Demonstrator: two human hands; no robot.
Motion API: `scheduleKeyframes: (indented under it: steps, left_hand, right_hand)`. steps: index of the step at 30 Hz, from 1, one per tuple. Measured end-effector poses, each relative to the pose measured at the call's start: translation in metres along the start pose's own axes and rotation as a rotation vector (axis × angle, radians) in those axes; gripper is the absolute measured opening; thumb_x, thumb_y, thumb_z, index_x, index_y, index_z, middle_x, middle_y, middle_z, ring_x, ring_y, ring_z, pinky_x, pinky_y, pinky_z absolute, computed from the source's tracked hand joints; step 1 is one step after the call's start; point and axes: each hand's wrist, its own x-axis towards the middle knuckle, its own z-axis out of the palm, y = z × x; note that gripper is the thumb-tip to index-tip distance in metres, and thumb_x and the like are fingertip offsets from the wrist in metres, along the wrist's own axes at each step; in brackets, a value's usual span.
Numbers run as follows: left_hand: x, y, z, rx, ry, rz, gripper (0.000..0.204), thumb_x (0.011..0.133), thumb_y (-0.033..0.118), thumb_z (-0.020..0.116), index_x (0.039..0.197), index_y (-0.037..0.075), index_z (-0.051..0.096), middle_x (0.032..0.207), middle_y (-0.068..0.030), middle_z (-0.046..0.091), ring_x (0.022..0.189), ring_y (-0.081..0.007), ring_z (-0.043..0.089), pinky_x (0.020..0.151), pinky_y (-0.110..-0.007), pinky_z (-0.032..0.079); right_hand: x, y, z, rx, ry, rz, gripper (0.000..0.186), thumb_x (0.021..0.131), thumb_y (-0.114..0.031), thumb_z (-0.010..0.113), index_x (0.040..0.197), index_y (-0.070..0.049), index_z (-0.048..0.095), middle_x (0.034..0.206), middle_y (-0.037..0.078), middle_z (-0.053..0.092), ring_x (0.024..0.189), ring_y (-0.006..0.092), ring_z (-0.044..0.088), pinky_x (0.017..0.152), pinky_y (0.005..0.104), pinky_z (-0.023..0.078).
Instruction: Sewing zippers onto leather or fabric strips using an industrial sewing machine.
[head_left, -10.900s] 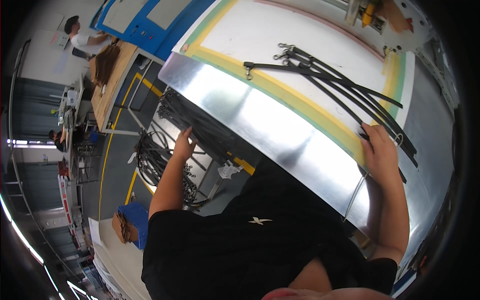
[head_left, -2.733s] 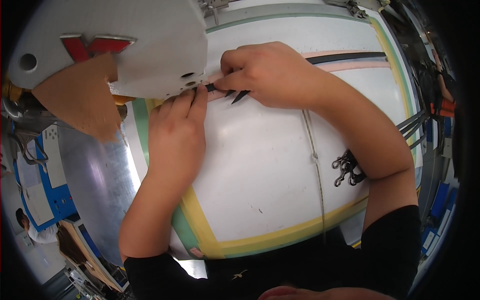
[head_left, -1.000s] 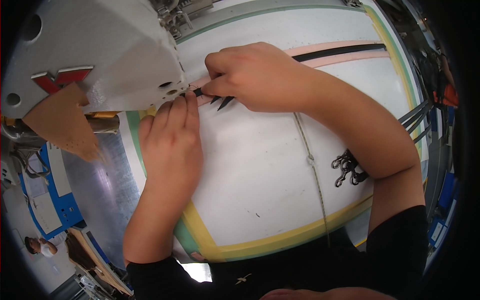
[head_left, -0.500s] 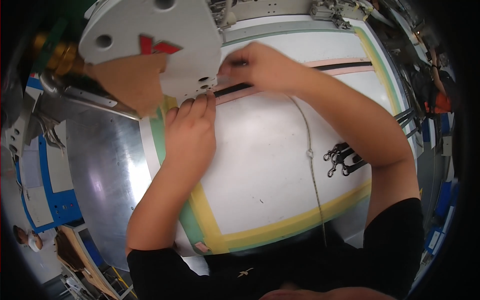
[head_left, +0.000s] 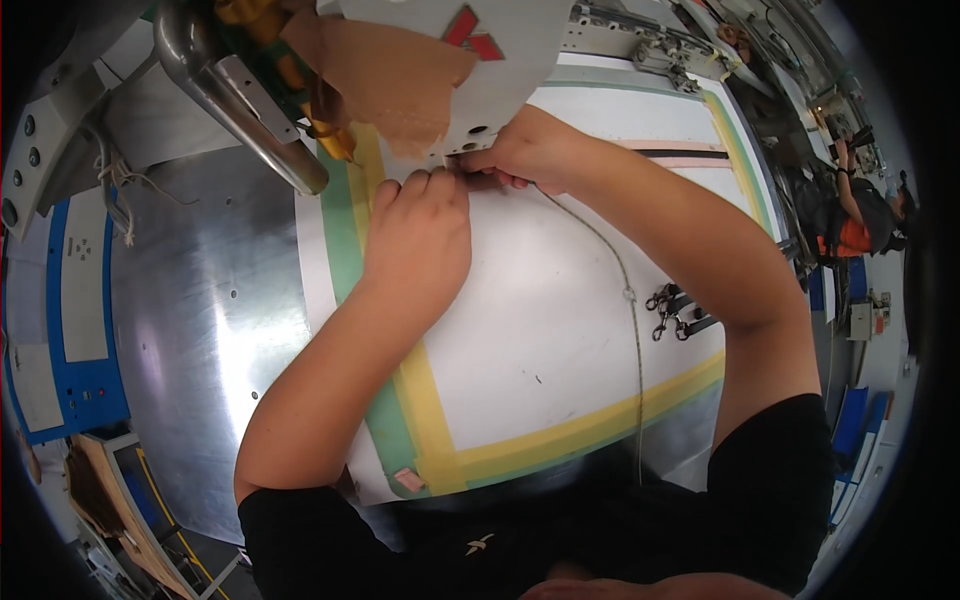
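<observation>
My left hand [head_left: 418, 230] rests on the white board [head_left: 560, 330] below the grey machine head [head_left: 520, 70]. Its fingers are curled and close together, and the fingertips are hidden. Right beside it is my right hand [head_left: 520, 155], with thumb and fingers pinched close under the machine's edge; what they hold is too hidden to name. A black strap [head_left: 690, 154] lies between pink strips, running right from behind my right forearm. From near my right hand a thin cord [head_left: 608, 246] hangs toward me, with a small knot or bead partway down.
Black straps with metal snap hooks [head_left: 668, 312] lie beside my right forearm. Brown paper [head_left: 390, 75] covers part of the machine head. A bent metal tube [head_left: 240, 100] juts in at upper left above a shiny metal surface [head_left: 215, 300]. Another person [head_left: 850, 215] is at far right.
My right hand has come closer to my left, covering the strap stretch that showed between them. The view has shifted, so the machine head sits farther right and higher in the picture.
</observation>
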Motion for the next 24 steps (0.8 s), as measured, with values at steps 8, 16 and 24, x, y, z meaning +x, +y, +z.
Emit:
scheduleKeyframes:
  steps: [8,16,24]
  left_hand:
    - [0.0,0.0,0.002,-0.005,0.049,0.024,0.035,0.084,0.002,0.056,0.117,-0.001,0.068,0.109,-0.0094,0.067,0.101,-0.0262,0.063,0.088,-0.041,0.046]
    - [0.004,0.009,-0.001,0.023,0.006,0.015,0.048,0.084,0.002,0.056,0.131,-0.003,0.065,0.117,-0.0108,0.068,0.107,-0.0259,0.063,0.092,-0.041,0.046]
    - [-0.005,-0.004,0.001,0.0,0.007,0.015,0.055,0.084,-0.001,0.053,0.138,-0.005,0.062,0.126,-0.0129,0.067,0.116,-0.0307,0.062,0.098,-0.045,0.044]
  right_hand:
    - [-0.009,-0.02,-0.017,-0.008,-0.054,0.304,0.017,0.082,-0.017,0.076,0.087,-0.002,0.074,0.065,0.003,0.052,0.053,0.0139,0.043,0.047,0.0315,0.034]
    - [-0.067,0.025,-0.01,-0.836,0.272,-0.587,0.034,0.083,-0.004,0.06,0.114,-0.006,0.074,0.118,0.017,0.07,0.093,0.0369,0.071,0.081,0.0451,0.057]
    - [-0.091,0.027,0.012,-1.11,0.114,-0.253,0.047,0.094,-0.006,0.052,0.141,-0.003,0.057,0.14,0.018,0.062,0.098,0.0334,0.074,0.072,0.0429,0.061]
